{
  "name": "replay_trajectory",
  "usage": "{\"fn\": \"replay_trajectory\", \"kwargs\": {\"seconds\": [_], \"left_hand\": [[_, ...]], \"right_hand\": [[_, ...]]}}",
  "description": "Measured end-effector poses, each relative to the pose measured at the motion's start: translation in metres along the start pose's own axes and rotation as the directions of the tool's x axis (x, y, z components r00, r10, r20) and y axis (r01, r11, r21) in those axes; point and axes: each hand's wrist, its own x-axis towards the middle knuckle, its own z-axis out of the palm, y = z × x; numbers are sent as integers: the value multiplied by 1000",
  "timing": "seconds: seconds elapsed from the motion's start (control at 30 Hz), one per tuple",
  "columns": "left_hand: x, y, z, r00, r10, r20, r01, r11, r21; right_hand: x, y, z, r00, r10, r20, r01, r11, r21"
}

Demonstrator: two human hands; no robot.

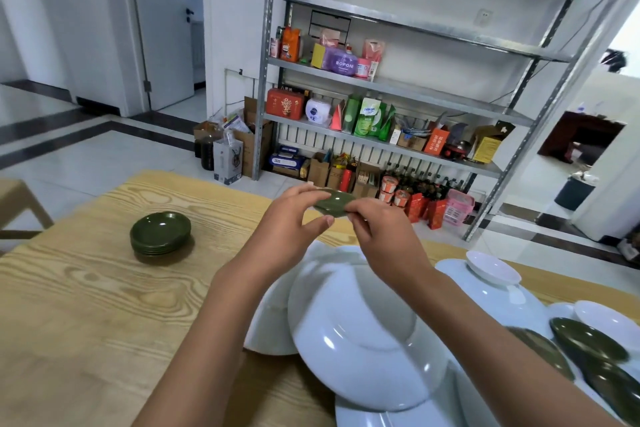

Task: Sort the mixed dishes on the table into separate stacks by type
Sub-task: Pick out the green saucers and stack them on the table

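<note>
- Saucer, small dark green glossy [333,203], pinched by left hand [287,222] & right hand [377,232], above table's far edge.
- Stack of matching green saucers [160,233] lies to the left, nr far-left corner; left hand nearer, I reckon.

Both hands held one small green saucer [333,203] above the wooden table [79,315]: the left hand [287,222] and the right hand [379,229] pinched its rim. A stack of green saucers [160,232] stood at the left, well apart from the white plates [363,340].

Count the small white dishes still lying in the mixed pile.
2. One small white dish sits on an upturned white plate at right; another lies at the far right edge beside loose green dishes. More may be hidden or out of frame.
</note>
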Motion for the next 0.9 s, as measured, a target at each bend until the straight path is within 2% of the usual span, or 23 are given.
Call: {"fn": "replay_trajectory", "kwargs": {"seconds": [0.23,0.43,0.57,0.73,0.83,0.9], "left_hand": [[-50,-24,-63,981,28,-193,15,975,223],[-87,-64,-85,945,64,-319,8,976,220],[-102,-95,-103,908,91,-409,37,955,294],[-99,-122,-124,906,228,-357,-20,865,501],[-86,-133,-126,935,239,-262,-22,777,629],[-77,-140,-124,953,220,-207,-35,762,647]], "right_hand": [[-3,-62,19,989,-147,12,145,983,110],[-7,-106,51,985,-84,149,56,982,182],[-12,-126,71,964,-57,260,3,979,204],[-21,-141,84,959,-55,279,-6,977,213],[-27,-141,89,952,-23,306,-43,977,207],[-31,-138,92,945,4,327,-69,980,186]]}}
